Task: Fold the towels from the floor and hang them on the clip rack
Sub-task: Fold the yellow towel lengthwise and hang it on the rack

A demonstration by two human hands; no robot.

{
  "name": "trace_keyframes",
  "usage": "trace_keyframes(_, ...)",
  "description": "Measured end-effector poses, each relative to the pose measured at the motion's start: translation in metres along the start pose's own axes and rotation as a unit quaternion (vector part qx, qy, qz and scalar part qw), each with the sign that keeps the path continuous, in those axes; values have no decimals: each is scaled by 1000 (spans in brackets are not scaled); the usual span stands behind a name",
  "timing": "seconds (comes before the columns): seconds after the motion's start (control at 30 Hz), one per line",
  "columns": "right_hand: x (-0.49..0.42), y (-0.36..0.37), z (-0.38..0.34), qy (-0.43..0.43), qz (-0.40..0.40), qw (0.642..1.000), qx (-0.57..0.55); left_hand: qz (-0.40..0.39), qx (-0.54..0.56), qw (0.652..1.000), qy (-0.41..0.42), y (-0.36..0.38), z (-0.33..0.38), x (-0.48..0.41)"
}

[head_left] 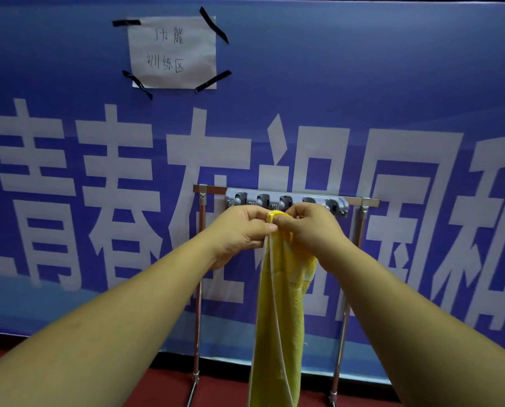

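Note:
A yellow towel [280, 312] hangs folded lengthwise from my two hands, its lower end running out of the frame's bottom. My left hand [239, 233] and my right hand [313, 227] both pinch its bunched top edge, thumbs close together. They hold it just in front of and slightly below the grey clip rack [286, 201], which has several clips in a row on a metal stand's top bar. My right hand covers part of the rack. No towel hangs in any visible clip.
The metal stand [200, 259] rests on a red floor [169, 389] against a large blue banner with white characters [128, 186]. A taped paper note [173, 52] is higher on the banner.

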State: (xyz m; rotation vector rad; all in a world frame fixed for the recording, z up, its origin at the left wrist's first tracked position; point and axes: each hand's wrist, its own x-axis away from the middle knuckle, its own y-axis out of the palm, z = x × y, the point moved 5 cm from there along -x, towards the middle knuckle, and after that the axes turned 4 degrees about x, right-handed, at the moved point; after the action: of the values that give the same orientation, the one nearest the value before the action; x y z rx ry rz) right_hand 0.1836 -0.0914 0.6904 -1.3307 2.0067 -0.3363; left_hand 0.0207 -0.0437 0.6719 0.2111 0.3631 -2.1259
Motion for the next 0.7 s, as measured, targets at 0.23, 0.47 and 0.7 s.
trace_keyframes(0.23, 1, -2, -5, -28, -8, 1000, 12, 59, -50, 997, 14, 2, 0, -5)
trace_keyframes(0.47, 7, -4, 26, 1, -160, 984, 75, 111, -33, 993, 2, -24, 2, -8)
trace_keyframes(0.7, 5, -5, 41, -13, -221, 923, 314, 103, -48, 994, -3, -34, -3, -4)
